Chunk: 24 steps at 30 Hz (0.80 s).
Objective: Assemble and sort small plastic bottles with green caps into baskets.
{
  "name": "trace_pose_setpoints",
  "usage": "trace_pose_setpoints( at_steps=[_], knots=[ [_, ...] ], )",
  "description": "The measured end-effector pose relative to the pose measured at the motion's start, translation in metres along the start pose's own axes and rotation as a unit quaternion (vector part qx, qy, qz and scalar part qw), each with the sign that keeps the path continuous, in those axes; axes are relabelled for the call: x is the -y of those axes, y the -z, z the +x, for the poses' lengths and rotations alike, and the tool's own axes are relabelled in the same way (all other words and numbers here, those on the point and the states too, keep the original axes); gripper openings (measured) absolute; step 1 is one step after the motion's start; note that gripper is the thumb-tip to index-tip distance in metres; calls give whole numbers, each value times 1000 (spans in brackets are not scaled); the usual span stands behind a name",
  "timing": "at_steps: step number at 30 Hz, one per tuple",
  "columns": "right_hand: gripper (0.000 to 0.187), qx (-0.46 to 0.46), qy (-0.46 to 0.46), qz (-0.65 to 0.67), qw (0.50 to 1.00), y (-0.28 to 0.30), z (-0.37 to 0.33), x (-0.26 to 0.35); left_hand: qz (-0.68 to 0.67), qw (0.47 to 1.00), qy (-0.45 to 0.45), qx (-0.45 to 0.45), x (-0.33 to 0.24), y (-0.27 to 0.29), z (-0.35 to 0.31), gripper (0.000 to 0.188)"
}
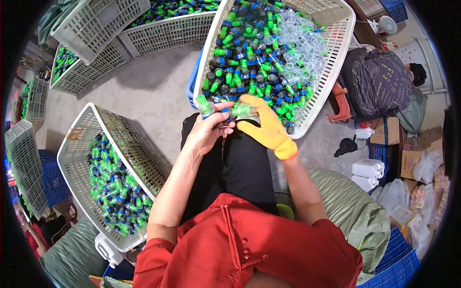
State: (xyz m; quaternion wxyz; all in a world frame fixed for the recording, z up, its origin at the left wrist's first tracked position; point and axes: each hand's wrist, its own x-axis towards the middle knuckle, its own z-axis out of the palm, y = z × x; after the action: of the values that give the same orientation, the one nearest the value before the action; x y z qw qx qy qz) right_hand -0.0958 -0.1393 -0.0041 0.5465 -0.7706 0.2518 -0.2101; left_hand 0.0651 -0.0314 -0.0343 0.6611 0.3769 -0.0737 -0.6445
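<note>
My left hand is bare and closed around small nozzle caps with green tips, blue rings and black bases. One nozzle cap sticks up from it, with a clear cover over its green tip. My right hand, in a yellow glove, pinches another green nozzle cap that has clear plastic around it. Both hands meet above my knees, at the near edge of a big white crate. Inside that crate lie many nozzle caps and, at its right, a heap of clear covers.
A slatted crate of nozzle caps stands at my left. More crates line the far left. On the right, a person bends over near a red stool, with white jugs and cartons nearer me. Green sacking lies beside me.
</note>
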Motion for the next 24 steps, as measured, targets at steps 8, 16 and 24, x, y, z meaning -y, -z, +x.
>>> trace_pose_setpoints(
  at_steps=[8,16,24],
  knots=[
    [39,85,217,-323,917,0,-4,38,68,994,-57,-61,3,-10,-30,18],
    [34,29,-209,186,960,-38,-25,19,308,843,-396,-194,28,-18,-38,13],
    [22,-8,277,-239,930,-38,-14,21,223,946,-181,-149,4,-14,-57,9]
  ],
)
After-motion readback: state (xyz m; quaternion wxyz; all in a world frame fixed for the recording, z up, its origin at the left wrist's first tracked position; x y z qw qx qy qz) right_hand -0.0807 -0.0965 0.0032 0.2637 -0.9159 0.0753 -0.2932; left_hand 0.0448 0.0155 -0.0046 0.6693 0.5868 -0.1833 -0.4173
